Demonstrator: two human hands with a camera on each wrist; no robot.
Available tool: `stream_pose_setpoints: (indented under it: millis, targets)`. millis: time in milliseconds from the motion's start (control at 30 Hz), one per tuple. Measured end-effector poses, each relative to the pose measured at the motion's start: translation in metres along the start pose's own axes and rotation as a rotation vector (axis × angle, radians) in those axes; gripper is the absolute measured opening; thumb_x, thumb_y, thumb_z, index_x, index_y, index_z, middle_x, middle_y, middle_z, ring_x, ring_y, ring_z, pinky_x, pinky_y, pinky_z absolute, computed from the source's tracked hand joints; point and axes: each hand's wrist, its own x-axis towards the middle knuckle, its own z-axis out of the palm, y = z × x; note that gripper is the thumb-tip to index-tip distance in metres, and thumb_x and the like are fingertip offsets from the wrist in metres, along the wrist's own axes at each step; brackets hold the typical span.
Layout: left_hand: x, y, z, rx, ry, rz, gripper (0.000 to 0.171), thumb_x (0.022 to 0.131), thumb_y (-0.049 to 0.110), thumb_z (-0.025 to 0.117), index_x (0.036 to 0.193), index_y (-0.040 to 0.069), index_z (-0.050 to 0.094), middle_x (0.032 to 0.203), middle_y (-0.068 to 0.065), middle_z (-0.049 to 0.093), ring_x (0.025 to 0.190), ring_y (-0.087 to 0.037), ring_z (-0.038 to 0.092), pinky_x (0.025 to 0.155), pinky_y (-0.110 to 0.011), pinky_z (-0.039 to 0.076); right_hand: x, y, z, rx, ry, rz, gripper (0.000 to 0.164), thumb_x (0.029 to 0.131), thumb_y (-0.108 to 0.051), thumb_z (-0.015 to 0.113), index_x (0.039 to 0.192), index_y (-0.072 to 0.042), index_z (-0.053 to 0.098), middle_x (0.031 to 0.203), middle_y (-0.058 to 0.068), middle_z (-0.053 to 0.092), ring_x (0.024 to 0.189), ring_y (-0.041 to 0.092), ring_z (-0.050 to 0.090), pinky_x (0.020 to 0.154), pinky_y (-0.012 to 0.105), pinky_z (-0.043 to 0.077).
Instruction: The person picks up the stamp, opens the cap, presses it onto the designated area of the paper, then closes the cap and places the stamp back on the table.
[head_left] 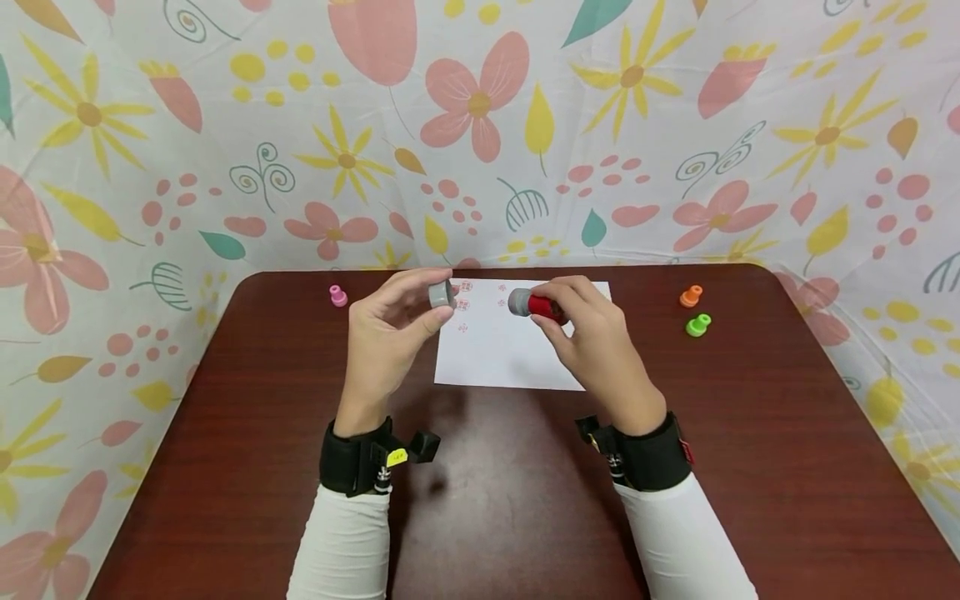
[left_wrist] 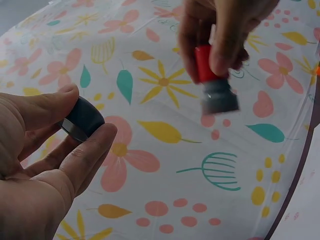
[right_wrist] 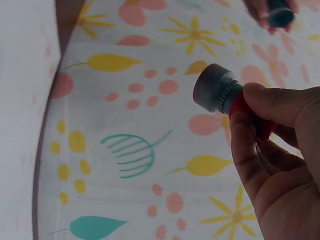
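Observation:
My left hand pinches a short grey cap between thumb and fingertips, over the left part of a sheet of paper. In the left wrist view the cap looks like a dark, hollow ring-shaped piece. My right hand grips a red stamp by its body, its grey head pointing left toward the cap. Seen from the right wrist, the stamp's grey head has a ridged collar beside the red part. A gap separates stamp and cap. Small red stamped marks show on the paper.
A small pink stamp-like piece stands at the table's back left. Orange and green ones stand at the back right. The dark wooden table meets a flower-patterned cloth behind and at the sides.

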Motion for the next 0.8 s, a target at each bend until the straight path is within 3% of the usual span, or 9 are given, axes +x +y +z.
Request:
stream_pose_setpoints:
  millis: [200, 600, 800]
  targets:
    - [0.001, -0.002, -0.004, 0.007, 0.027, -0.017, 0.036, 0.086, -0.008, 0.078, 0.122, -0.003, 0.073, 0.119, -0.011, 0.071, 0.101, -0.023, 0.072, 0.084, -0.029, 0.062, 0.000, 0.009, 0.021, -0.015, -0.087, -0.005, 0.029, 0.086, -0.003, 0.083, 0.112, 0.001, 0.070, 0.111, 0.015, 0.064, 0.088, 0.024, 0.067, 0.076, 0.037, 0.063]
    - [0.004, -0.005, -0.013, 0.017, 0.056, -0.004, 0.036, 0.087, -0.010, 0.077, 0.122, -0.010, 0.070, 0.113, -0.008, 0.071, 0.100, -0.022, 0.073, 0.081, -0.025, 0.061, 0.008, 0.035, 0.052, -0.060, -0.182, -0.026, 0.023, 0.088, -0.003, 0.081, 0.107, 0.001, 0.070, 0.107, 0.014, 0.063, 0.088, 0.024, 0.068, 0.077, 0.036, 0.061]
    - [0.004, -0.005, -0.013, 0.023, 0.062, -0.002, 0.036, 0.086, -0.013, 0.076, 0.121, -0.010, 0.070, 0.113, -0.012, 0.071, 0.100, -0.021, 0.073, 0.082, -0.026, 0.062, 0.013, 0.046, 0.064, -0.104, -0.286, -0.039, 0.022, 0.090, -0.006, 0.080, 0.108, 0.001, 0.070, 0.106, 0.015, 0.062, 0.089, 0.024, 0.065, 0.078, 0.036, 0.059]
